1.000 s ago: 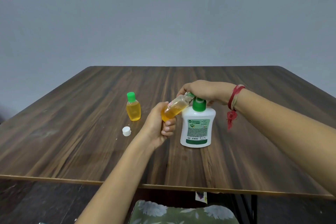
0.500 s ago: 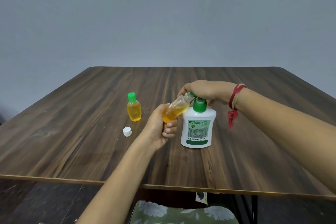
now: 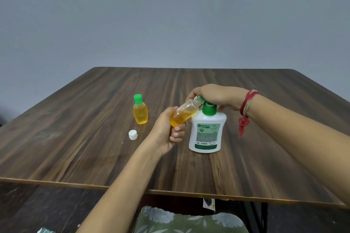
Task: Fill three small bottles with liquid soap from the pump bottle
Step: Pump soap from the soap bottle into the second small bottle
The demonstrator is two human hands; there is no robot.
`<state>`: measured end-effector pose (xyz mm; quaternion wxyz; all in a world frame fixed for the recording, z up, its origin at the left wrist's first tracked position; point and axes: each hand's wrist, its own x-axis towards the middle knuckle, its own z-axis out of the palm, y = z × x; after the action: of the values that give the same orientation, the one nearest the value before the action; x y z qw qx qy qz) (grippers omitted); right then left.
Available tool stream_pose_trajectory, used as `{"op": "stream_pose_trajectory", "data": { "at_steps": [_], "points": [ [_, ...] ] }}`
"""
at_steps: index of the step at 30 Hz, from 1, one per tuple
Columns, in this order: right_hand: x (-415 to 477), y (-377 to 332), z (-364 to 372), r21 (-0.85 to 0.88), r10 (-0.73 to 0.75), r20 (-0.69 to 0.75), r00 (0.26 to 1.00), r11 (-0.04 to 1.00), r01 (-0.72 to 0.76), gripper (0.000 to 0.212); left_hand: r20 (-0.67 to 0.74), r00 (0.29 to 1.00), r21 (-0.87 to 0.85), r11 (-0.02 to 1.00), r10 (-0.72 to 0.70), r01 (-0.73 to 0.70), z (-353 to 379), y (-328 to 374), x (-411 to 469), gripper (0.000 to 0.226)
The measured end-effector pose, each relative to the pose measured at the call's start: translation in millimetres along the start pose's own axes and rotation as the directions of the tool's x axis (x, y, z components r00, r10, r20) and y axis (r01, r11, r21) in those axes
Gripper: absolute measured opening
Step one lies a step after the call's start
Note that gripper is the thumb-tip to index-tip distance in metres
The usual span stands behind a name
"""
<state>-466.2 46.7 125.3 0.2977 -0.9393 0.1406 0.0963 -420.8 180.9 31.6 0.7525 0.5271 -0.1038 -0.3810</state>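
Note:
A white pump bottle (image 3: 207, 132) with a green pump stands on the wooden table (image 3: 94, 138). My right hand (image 3: 214, 96) lies over its pump head, fingers curled around it. My left hand (image 3: 168, 128) grips a small clear bottle (image 3: 186, 112), tilted with its open mouth under the pump's spout; orange-yellow soap fills its lower half. A second small bottle (image 3: 140, 112), full of yellow soap and closed with a green cap, stands upright to the left. A loose white cap (image 3: 133, 134) lies in front of it.
The table's front edge (image 3: 113, 187) runs across the lower view. A floral cushion (image 3: 189, 221) shows below it. A red thread band (image 3: 246, 104) circles my right wrist. A plain grey wall stands behind the table.
The small bottle and my left hand stay at the spout with little movement. My right hand stays on the pump head.

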Motion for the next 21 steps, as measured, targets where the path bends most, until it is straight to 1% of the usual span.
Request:
{"op": "stream_pose_trajectory", "data": {
  "at_steps": [2, 8, 13, 18, 21],
  "points": [
    [0.1, 0.2, -2.0, -0.013, 0.004, -0.002, 1.000, 1.000, -0.004, 0.032, 0.001, 1.000, 0.004, 1.000, 0.002, -0.002, 1.6, 1.4, -0.4, 0.038],
    [3.9, 2.6, -1.8, 0.045, 0.021, -0.023, 1.000, 0.999, -0.020, 0.034, -0.005, 1.000, 0.009, 1.000, 0.015, -0.015, 1.6, 4.5, 1.0, 0.036],
    [0.2, 0.7, -4.5, 0.006, 0.016, -0.009, 1.000, 1.000, -0.016, 0.034, -0.008, 1.000, 0.013, 1.000, 0.004, -0.003, 2.6, 2.7, 0.9, 0.035],
    [1.1, 1.0, -0.5, 0.015, 0.013, -0.011, 1.000, 1.000, -0.013, 0.034, -0.013, 1.000, 0.004, 1.000, 0.005, -0.005, 0.1, 3.8, 1.5, 0.037],
    [0.5, 1.0, -0.4, 0.004, 0.020, -0.013, 1.000, 1.000, -0.020, 0.034, -0.002, 1.000, 0.016, 1.000, -0.002, 0.002, 1.3, 1.1, 1.3, 0.034]
  ]
}}
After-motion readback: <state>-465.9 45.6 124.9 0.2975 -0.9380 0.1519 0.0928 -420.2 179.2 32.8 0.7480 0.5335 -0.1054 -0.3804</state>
